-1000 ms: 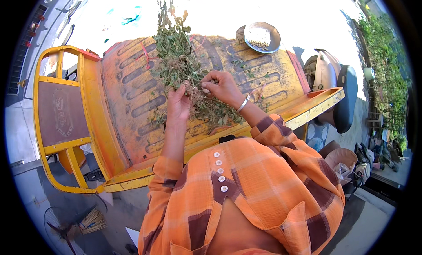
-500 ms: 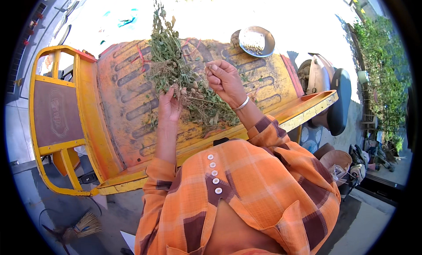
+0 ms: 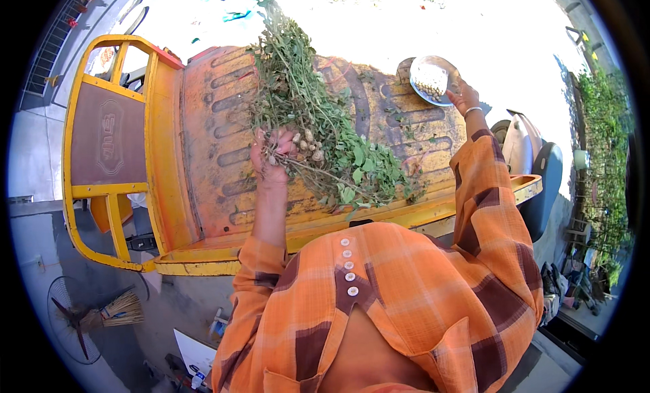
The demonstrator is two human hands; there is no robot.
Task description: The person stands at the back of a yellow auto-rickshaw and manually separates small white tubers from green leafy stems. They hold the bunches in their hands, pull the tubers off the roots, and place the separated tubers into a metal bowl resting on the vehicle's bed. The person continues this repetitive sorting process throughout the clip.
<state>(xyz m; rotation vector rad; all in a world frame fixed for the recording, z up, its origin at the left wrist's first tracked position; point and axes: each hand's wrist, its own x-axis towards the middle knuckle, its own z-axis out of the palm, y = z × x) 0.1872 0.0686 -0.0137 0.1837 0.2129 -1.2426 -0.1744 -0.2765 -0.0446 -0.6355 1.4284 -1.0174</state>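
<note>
My left hand [image 3: 273, 152] is closed around the stems and roots of a bunch of peanut plants [image 3: 298, 101]. Several pale peanuts [image 3: 309, 148] hang from the roots just right of its fingers. The green leafy bunch spreads away from me and down to the right across a yellow metal truck bed. Farther right, my right hand [image 3: 464, 97], with a bangle at its wrist, reaches the near right rim of a metal bowl [image 3: 414, 88]. Its fingers are partly spread over the bowl, and I see nothing between them. Peanuts [image 3: 437, 89] lie inside the bowl.
A yellow railing with a brown panel [image 3: 108, 132] closes the bed's left end. The bed's raised near edge [image 3: 196, 264] runs in front of my body. Beyond the right end is a vehicle seat [image 3: 550, 183]. A fan [image 3: 73, 318] and a broom [image 3: 123, 309] stand lower left.
My right hand has gone from a pinch above the plants to the bowl at the right, and its fingers have parted. My left hand keeps its hold on the plants. The view has shifted.
</note>
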